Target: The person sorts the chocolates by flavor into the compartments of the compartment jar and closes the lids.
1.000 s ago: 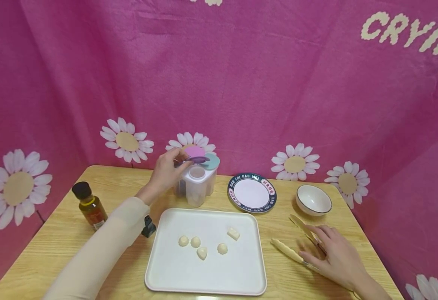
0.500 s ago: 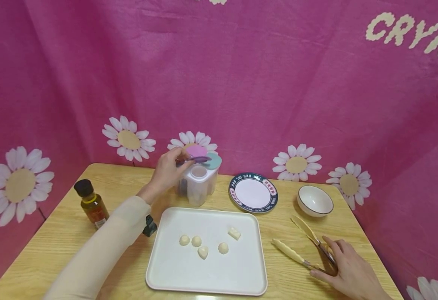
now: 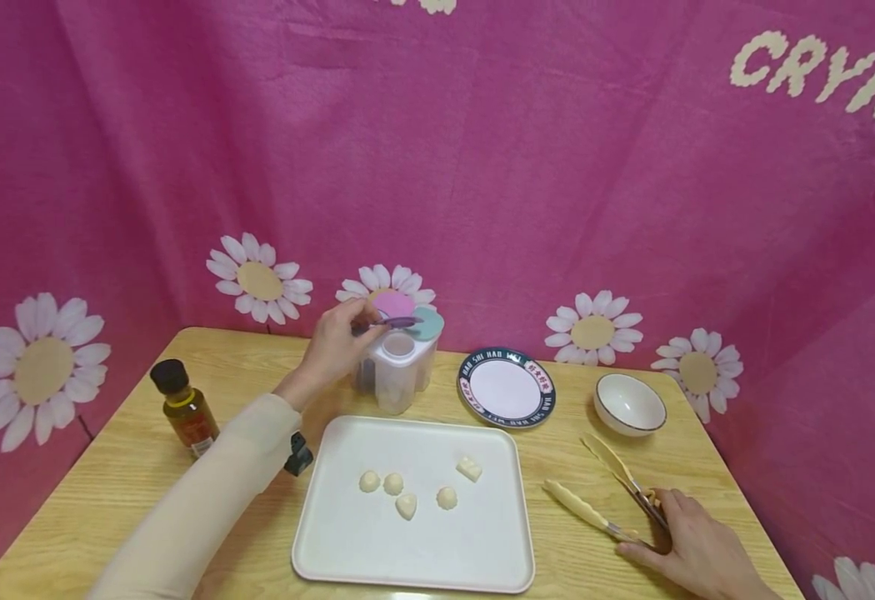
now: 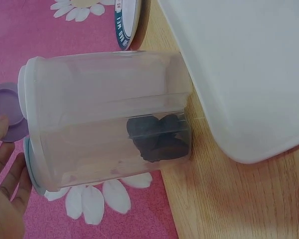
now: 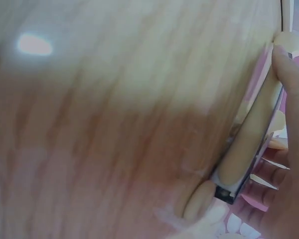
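Observation:
My left hand [image 3: 336, 342] pinches the raised purple lid [image 4: 9, 110] of a clear storage container [image 3: 395, 387]. Under that lid a round opening [image 3: 397, 343] shows in the white top. A teal lid [image 3: 427, 323] and a pink lid [image 3: 392, 302] cover other parts of the top. Dark pieces [image 4: 157, 137] lie at the bottom of one compartment. At the right, my right hand [image 3: 707, 542] holds the handles of food tongs [image 3: 580, 505], thumb on one side and fingers on the other. The tongs lie on the table with their yellowish tips spread apart.
A white tray [image 3: 407, 554] bears several cream-coloured shaped pieces [image 3: 406, 506]. Behind it is a dark-rimmed plate [image 3: 507, 388], with a white bowl [image 3: 630, 404] to the right. An oil bottle [image 3: 186, 417] and a small black object [image 3: 299, 455] stand at the left.
My right hand has moved back toward me along the tongs, from nearer their middle to the handles. The left hand still holds the purple lid in the same place.

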{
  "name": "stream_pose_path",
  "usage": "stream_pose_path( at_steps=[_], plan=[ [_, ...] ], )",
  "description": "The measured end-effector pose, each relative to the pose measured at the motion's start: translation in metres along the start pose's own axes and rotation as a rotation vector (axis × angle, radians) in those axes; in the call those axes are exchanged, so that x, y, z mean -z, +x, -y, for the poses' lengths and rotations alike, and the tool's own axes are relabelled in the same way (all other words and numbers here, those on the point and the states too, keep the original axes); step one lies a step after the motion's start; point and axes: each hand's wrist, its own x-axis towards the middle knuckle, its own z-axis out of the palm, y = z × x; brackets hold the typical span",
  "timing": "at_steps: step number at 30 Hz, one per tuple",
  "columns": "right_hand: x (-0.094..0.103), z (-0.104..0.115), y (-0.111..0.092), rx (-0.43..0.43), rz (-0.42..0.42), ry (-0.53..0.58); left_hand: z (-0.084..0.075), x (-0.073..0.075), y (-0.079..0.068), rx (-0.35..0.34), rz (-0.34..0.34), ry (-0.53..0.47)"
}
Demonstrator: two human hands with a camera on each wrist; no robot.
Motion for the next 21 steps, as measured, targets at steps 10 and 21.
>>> stream_pose_path(
  at_steps=[10,21],
  plan=[
    [0.002,0.002,0.0,-0.028,0.017,0.024,0.001,-0.001,0.001,-0.009,-0.002,0.003],
    [0.03,0.015,0.009,0.111,-0.183,0.063,0.002,-0.001,0.001,-0.012,-0.002,-0.001]
  ],
)
